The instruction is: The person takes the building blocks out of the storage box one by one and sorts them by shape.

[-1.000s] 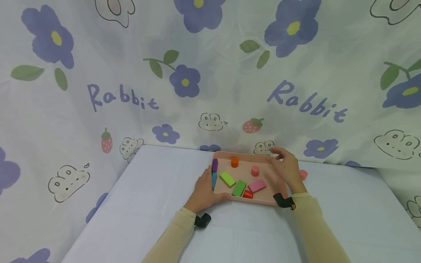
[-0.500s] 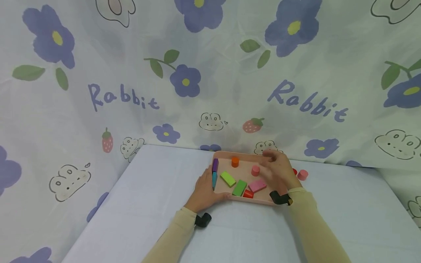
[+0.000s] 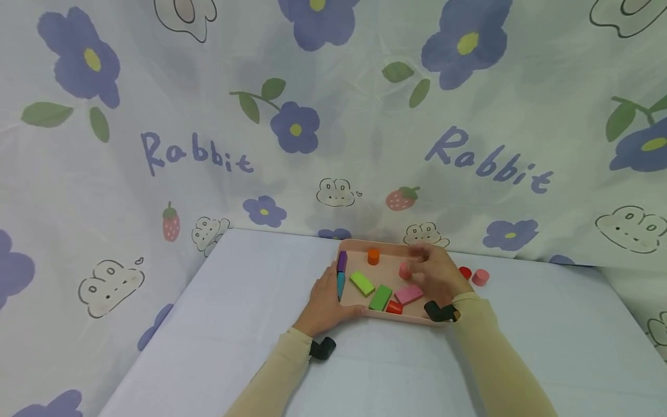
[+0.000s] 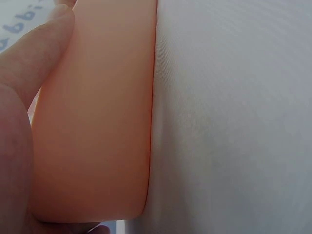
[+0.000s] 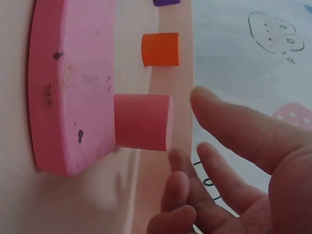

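My left hand [image 3: 325, 304] grips the near left corner of a shallow peach tray [image 4: 97, 122], its thumb [image 4: 53, 36] over the front rim and fingers along the left side. Over the tray's right part my right hand [image 3: 436, 272] has its thumb and fingers spread apart, with nothing between them. Its fingertips are close to an upright pink cylinder block [image 5: 142, 122]. A pink rectangular block [image 5: 78, 92] lies nearer the front. Also in the tray are an orange cylinder [image 3: 373, 256], a lime block [image 3: 362, 284], a green block [image 3: 380, 297] and a red block [image 3: 394, 307].
A purple block [image 3: 341, 261] and a blue block [image 3: 341, 286] lie along the tray's left wall. Outside, right of the tray, stand a red cylinder [image 3: 465, 273] and another pink cylinder [image 3: 481, 277]. A printed curtain [image 3: 292, 191] hangs behind the white table [image 3: 250, 289].
My right hand has moved left and lower over the tray, toward the pink cylinder inside. The red cylinder outside the tray has come into sight. My left hand stays at the corner.
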Tool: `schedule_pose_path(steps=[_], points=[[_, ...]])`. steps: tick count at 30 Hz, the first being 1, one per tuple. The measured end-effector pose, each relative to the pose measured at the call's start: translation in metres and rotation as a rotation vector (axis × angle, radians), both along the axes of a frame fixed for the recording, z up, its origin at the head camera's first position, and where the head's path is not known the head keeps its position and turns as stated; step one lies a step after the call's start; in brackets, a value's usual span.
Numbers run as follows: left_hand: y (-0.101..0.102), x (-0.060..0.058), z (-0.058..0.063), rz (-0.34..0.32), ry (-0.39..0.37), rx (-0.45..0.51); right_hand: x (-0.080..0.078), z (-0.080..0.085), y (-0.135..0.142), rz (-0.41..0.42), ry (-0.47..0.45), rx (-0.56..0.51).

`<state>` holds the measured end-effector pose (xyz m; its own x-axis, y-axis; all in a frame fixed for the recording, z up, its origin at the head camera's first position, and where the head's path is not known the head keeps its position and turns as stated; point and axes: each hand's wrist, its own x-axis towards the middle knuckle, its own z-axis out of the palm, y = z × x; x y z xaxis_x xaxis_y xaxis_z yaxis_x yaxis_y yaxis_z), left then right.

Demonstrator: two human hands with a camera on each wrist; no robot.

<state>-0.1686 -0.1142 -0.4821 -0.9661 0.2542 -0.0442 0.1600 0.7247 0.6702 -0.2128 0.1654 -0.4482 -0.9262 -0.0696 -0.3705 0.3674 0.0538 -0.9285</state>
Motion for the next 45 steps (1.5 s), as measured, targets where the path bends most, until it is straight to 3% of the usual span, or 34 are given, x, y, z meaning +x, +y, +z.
schedule_pose_path(steps=[6, 15, 21, 27, 36, 45], points=[[0.0, 0.0, 0.002, -0.014, 0.002, 0.015, -0.002, 0.002, 0.0, 0.059, -0.017, 0.085], [0.0, 0.0, 0.001, -0.011, -0.003, 0.012, -0.008, -0.003, -0.001, 0.05, -0.021, 0.163], [0.0, -0.001, 0.003, -0.018, 0.003, 0.004, -0.012, -0.007, -0.001, 0.082, 0.008, 0.34], [0.0, 0.0, 0.004, -0.019, 0.002, 0.002, -0.016, -0.009, -0.001, 0.119, 0.067, 0.45], [0.001, -0.001, 0.002, -0.011, -0.006, 0.004, -0.012, -0.004, -0.002, 0.101, 0.046, 0.42], [0.0, 0.001, 0.004, -0.011, -0.008, 0.0, -0.008, 0.003, -0.005, 0.087, 0.003, 0.323]])
